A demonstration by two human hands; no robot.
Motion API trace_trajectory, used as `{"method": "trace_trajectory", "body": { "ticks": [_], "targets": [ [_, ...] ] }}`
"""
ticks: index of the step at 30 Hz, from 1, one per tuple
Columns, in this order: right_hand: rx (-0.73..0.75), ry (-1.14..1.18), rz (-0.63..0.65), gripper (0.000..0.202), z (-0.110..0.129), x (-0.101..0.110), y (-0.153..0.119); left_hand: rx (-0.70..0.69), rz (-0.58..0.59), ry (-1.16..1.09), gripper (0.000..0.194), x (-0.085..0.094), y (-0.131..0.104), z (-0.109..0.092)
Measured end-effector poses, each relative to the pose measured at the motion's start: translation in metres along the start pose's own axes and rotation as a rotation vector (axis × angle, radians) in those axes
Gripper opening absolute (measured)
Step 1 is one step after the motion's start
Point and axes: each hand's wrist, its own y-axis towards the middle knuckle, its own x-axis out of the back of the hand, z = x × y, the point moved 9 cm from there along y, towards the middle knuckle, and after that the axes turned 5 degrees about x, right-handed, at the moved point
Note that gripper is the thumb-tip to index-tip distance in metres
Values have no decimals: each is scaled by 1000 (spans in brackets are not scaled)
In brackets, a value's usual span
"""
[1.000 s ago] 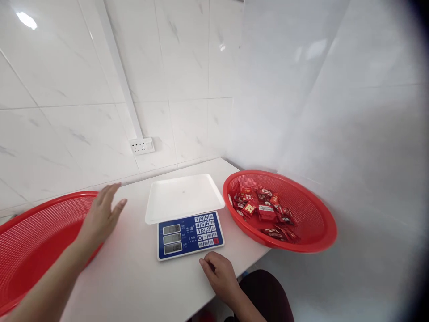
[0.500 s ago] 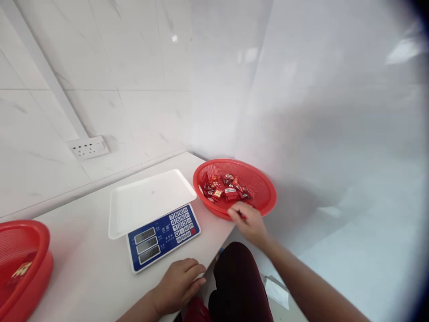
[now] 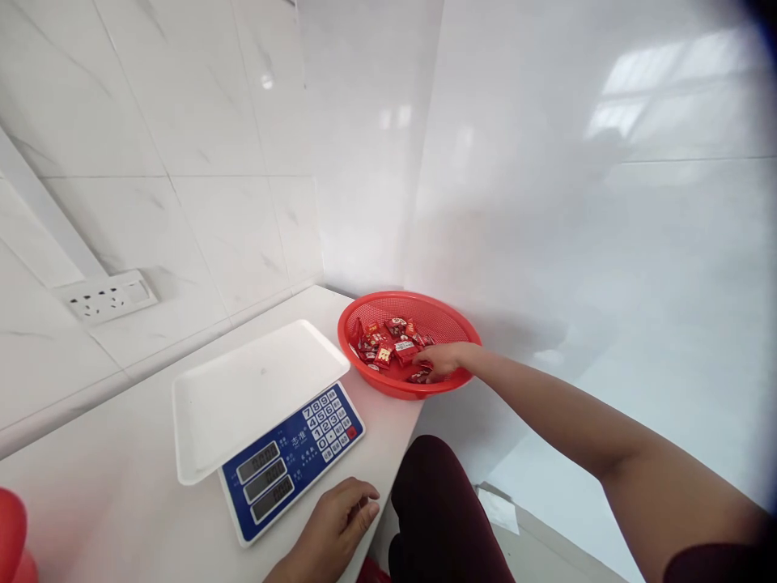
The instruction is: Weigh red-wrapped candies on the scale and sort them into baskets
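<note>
A red mesh basket (image 3: 394, 390) at the table's far right corner holds several small red wrapped packets (image 3: 384, 356). My right hand (image 3: 443, 359) reaches over its right rim, with the fingertips down among the packets; whether they grip one is hidden. Near the front edge of the table rests my left hand (image 3: 341, 518), fingers loosely curved and apart, holding nothing. Between that hand and the wall stands a scale with a blue keypad panel (image 3: 291, 461) and a bare white tray (image 3: 255, 389).
Part of another red basket (image 3: 12, 526) shows at the left edge. The white table (image 3: 103, 470) runs along a tiled wall with a socket strip (image 3: 106, 297). A smooth pale wall borders the right side. My knee is below the table's edge.
My right hand has moved from the basket's near rim to inside it, down at the packets. The view has turned right, so the left basket shows less. My left hand stays near the table edge.
</note>
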Motion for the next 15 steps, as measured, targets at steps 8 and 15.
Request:
{"method": "trace_trajectory", "body": {
  "ticks": [8, 15],
  "targets": [
    [-69, -18, 258, 43, 1, -29, 9, 24, 21, -57, 31, 3, 4, 6],
    [-116, -59, 218, 47, 0, -32, 16, -3, 0, -58, 31, -1, 4, 16]
  ]
}}
